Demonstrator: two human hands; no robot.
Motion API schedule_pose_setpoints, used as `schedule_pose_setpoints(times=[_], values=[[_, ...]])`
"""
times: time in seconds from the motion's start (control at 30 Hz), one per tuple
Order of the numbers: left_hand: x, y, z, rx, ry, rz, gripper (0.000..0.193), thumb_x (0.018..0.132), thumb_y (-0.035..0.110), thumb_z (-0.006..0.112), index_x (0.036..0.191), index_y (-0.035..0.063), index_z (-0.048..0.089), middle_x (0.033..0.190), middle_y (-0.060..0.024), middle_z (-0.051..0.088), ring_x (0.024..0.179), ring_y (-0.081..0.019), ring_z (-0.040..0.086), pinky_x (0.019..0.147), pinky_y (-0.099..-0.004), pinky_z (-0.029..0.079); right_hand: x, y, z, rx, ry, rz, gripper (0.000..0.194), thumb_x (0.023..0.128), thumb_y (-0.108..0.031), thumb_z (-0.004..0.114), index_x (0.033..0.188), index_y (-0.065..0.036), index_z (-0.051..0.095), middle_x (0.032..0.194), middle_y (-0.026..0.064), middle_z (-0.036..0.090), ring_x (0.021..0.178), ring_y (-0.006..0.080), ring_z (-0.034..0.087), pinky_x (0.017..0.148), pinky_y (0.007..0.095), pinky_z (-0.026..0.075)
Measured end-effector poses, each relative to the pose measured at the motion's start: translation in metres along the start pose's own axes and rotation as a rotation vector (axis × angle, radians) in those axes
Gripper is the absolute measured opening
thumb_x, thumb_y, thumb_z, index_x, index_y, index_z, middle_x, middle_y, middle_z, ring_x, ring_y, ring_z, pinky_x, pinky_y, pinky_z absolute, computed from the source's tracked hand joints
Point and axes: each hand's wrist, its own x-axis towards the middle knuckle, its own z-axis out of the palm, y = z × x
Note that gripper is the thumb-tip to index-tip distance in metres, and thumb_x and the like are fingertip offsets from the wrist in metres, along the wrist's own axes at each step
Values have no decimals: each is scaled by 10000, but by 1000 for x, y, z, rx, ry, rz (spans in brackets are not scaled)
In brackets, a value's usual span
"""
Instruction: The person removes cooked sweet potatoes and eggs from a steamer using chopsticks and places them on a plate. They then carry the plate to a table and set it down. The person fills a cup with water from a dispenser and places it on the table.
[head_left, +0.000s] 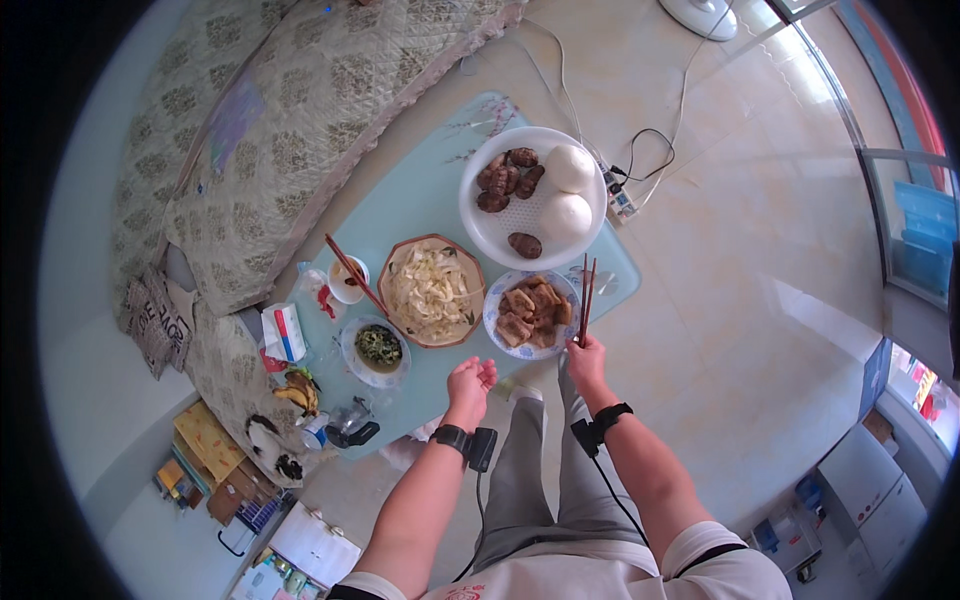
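Observation:
My right hand (587, 366) is closed around a pair of brown chopsticks (589, 296), their tips pointing away from me. It is close to the right rim of a blue-patterned plate (491, 311) of browned meat slices (531, 306); I cannot tell whether it touches the rim. My left hand (471, 386) hovers near the table's front edge, fingers loosely curled, with nothing seen in it. Left of the plate, an octagonal bowl (384, 300) holds pale cooked strips (433, 289). Behind the plate, a white perforated tray (517, 259) carries brown taro-like tubers (493, 201) and two white steamed buns (568, 169).
The light blue table (405, 195) also bears a bowl of dark greens (379, 346), a small white cup (351, 289) with chopsticks across it, a tissue pack (283, 334) and bananas (298, 391). A quilted bed (300, 150) adjoins it. A power strip (621, 202) with cables lies on the floor.

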Motion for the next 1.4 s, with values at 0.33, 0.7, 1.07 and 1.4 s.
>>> schedule_pose_setpoints(times=[0.33, 0.7, 1.07, 1.4], values=[[75, 0, -46, -403, -272, -18, 527, 1022, 9, 394, 1512, -85, 226, 1532, -251, 370, 1404, -354, 419, 1186, -456, 353, -12, -26, 2, 155, -36, 122, 97, 943, -80, 645, 869, -30, 608, 607, 2, 523, 419, 122, 477, 379, 291, 378], [39, -13, -51, -252, -185, -70, 553, 1015, 47, 481, 1511, -40, 253, 1390, -230, 527, 1220, -314, 570, 1057, -415, 465, -25, -29, -2, -115, 295, -227, 264, 1033, -236, 546, 1007, 3, 656, 678, 51, 604, 633, 159, 608, 613, 339, 492], [-66, -101, -149, 134, -153, -149, 209, 1030, 213, 528, 1175, 73, 581, 1023, -83, 719, 764, -138, 671, 686, -270, 545, -106, -77, 42, -624, -149, -722, 284, 1020, -211, 494, 1177, -30, 646, 1038, 216, 672, 945, 418, 646, 818, 486, 515], [-126, -176, -253, 130, -21, -197, 320, 1033, 190, 521, 1309, 30, 548, 1129, -106, 713, 880, -162, 677, 780, -298, 546, -151, -40, 201, -836, -410, -796, 287, 980, -251, 553, 1202, -76, 603, 1040, 203, 665, 894, 426, 650, 765, 514, 539]])
